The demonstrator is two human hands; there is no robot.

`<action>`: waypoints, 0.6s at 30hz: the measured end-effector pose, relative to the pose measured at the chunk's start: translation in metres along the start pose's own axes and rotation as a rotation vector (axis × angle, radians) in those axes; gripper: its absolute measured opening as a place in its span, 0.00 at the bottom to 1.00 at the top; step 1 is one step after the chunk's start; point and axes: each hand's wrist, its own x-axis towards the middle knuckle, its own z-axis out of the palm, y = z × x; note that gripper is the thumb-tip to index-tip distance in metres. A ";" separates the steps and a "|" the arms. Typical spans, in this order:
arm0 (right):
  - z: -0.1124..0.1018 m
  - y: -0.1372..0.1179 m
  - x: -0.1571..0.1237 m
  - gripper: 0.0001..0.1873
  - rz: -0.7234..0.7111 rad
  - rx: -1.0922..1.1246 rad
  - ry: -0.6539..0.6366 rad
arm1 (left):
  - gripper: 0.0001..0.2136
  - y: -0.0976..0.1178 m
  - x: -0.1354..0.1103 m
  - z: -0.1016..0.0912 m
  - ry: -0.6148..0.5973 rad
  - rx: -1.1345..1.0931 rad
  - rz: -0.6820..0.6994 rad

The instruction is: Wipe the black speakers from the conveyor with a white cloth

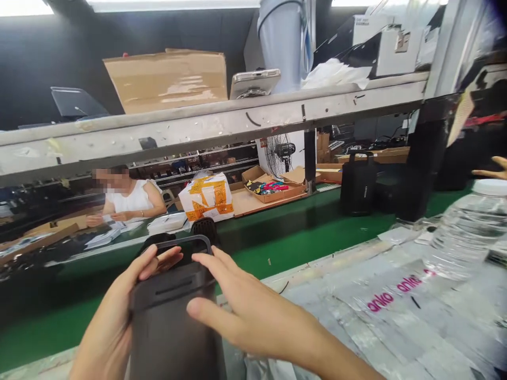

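Observation:
In front of me stands a black box-shaped device with a carry handle [176, 322], much like a portable speaker, its lower end cut off by the frame. My left hand [114, 301] wraps its left side, with fingertips curling behind the top edge under the handle. On the other side, my right hand [245, 301] grips the top right corner. Its fingers rest by the right end of the handle and its thumb lies against the front face. Another black device with a handle [357, 184] stands upright on the green conveyor belt [285, 248] beyond.
A tape-covered surface [356, 322] with a clear plastic bottle [459, 232] lies to the right. Past the belt are a taped white parcel [208, 198], an open carton [273, 192] and a seated person [132, 198]. A shelf beam [222, 124] crosses overhead; another hand [493, 168] shows at right.

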 end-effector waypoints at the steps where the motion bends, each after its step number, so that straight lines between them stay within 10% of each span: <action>1: 0.002 0.002 0.003 0.31 0.000 0.021 0.003 | 0.23 0.001 0.001 0.001 0.017 -0.114 -0.093; 7: 0.010 0.005 0.009 0.29 -0.027 0.098 0.044 | 0.22 0.002 0.004 0.002 0.102 -0.306 -0.227; 16: 0.033 -0.003 0.002 0.70 0.140 0.054 -0.057 | 0.14 0.004 -0.006 0.004 0.123 -0.314 -0.164; 18: 0.037 -0.007 0.000 0.65 0.115 0.048 0.011 | 0.13 0.003 -0.008 0.003 0.120 -0.303 -0.141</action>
